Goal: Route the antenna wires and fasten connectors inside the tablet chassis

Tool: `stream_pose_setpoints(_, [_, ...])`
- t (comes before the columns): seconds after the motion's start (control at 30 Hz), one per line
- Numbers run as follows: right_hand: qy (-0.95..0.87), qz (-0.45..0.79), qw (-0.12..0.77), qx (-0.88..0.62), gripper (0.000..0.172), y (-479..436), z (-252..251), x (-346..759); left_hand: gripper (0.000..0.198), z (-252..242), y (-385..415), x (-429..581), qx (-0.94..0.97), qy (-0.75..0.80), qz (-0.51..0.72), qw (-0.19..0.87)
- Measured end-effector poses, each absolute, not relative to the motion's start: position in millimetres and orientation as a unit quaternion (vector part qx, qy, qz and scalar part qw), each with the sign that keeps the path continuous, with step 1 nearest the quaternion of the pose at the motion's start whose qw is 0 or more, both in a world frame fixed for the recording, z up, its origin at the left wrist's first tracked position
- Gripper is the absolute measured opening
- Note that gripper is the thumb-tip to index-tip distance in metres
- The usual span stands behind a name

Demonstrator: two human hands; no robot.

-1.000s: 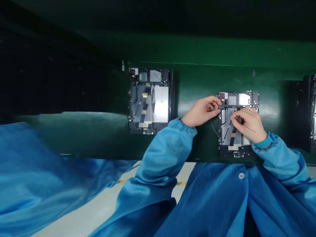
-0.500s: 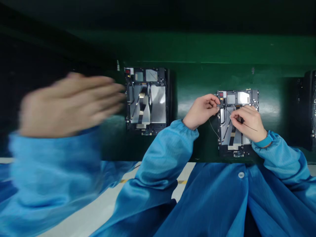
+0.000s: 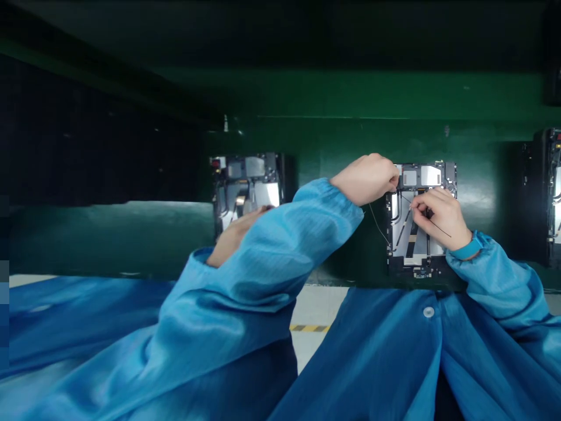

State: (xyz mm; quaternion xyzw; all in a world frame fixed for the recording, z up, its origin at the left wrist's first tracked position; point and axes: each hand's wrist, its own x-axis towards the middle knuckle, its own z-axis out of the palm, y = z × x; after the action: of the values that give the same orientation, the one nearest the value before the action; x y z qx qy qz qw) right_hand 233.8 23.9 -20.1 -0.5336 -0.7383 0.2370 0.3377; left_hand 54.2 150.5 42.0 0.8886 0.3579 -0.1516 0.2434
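Note:
An open tablet chassis (image 3: 403, 245) lies on the green belt, showing metal plates, ribbon cables and a dark frame. My left hand (image 3: 366, 178) is at its upper left corner, with the fingertips hidden against the edge. My right hand (image 3: 436, 219) pinches a thin black cable (image 3: 440, 229) over the middle of the chassis. A fine wire (image 3: 377, 223) loops out past the chassis's left edge below my left hand. Another person's hand (image 3: 234, 234) in a blue sleeve rests on a second tablet chassis (image 3: 248, 178), partly hidden behind my left forearm.
A third tablet chassis (image 3: 550, 199) sits at the right edge of view. The green belt (image 3: 350, 134) runs across the scene. Below it is a pale floor (image 3: 318, 304) with a yellow and black tape strip (image 3: 309, 328).
The other person's blurred hand has come in from the left and now rests on the second chassis. That chassis sits further left, and my left hand has shifted slightly up and right.

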Motion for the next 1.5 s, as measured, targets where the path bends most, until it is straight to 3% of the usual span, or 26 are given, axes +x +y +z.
stream_pose_setpoints(0.23, [-0.708,0.218,0.366,-0.564,0.012,24.0,-7.6,245.2,0.029,51.0,143.7,65.7,0.885,0.381,-0.192,0.186])
stream_pose_setpoints(0.4, [-0.617,0.234,0.387,-0.643,0.007,35.0,-4.3,268.7,0.019,39.6,147.9,54.5,0.847,0.429,-0.141,0.28])
stream_pose_setpoints(0.6, [-0.673,0.219,0.324,-0.628,0.016,43.2,1.2,278.7,0.014,24.7,149.0,39.2,0.837,0.432,-0.041,0.332])
stream_pose_setpoints(0.8, [-0.696,0.244,0.302,-0.604,0.014,34.2,1.5,284.2,0.019,23.7,147.0,45.5,0.872,0.397,-0.069,0.278])
stream_pose_setpoints(0.97, [-0.696,0.177,0.32,-0.617,0.016,47.4,-2.3,279.8,0.017,34.1,141.7,49.5,0.876,0.407,-0.11,0.234])
stream_pose_setpoints(1.1, [-0.729,0.131,0.277,-0.613,0.021,57.4,-3.8,270.9,0.017,47.7,112.8,59.3,0.854,0.476,-0.09,0.191])
stream_pose_setpoints(1.33, [-0.729,0.253,0.273,-0.574,0.025,38.1,5.7,275.1,0.02,45.8,58.9,99.0,0.813,0.544,-0.112,0.172])
stream_pose_setpoints(1.5, [-0.623,0.333,0.343,-0.62,0.01,34.6,0.1,292.9,0.018,35.4,53.5,100.7,0.801,0.569,-0.083,0.169])
